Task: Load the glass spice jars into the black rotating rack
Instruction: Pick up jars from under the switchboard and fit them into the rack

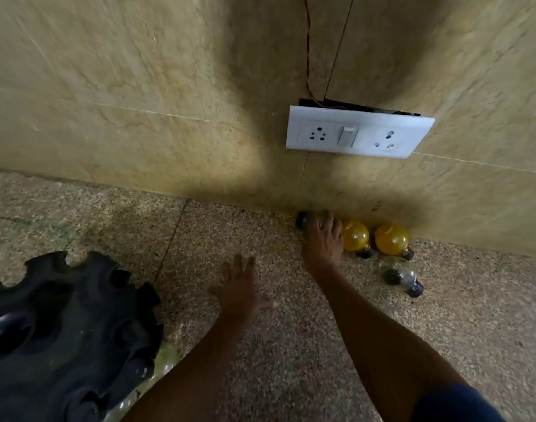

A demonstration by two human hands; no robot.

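The black rotating rack point(62, 318) fills the lower left, its notched top facing me. Along the wall base lie glass spice jars with dark caps: two with yellow powder point(355, 237) point(391, 239), and a clear one with dark contents point(399, 274) nearer me. My right hand point(324, 239) reaches to the wall and covers another clear jar point(304, 220), whose cap end sticks out to the left; the fingers wrap over it. My left hand point(240, 287) hovers flat over the counter, fingers spread and empty. Glass jars point(157, 376) show below the rack's edge.
A speckled stone counter point(260, 360) meets a beige tiled wall. A white socket and switch plate point(359, 135) is mounted on the wall above the jars, with a thin red wire point(307, 56) running up from it.
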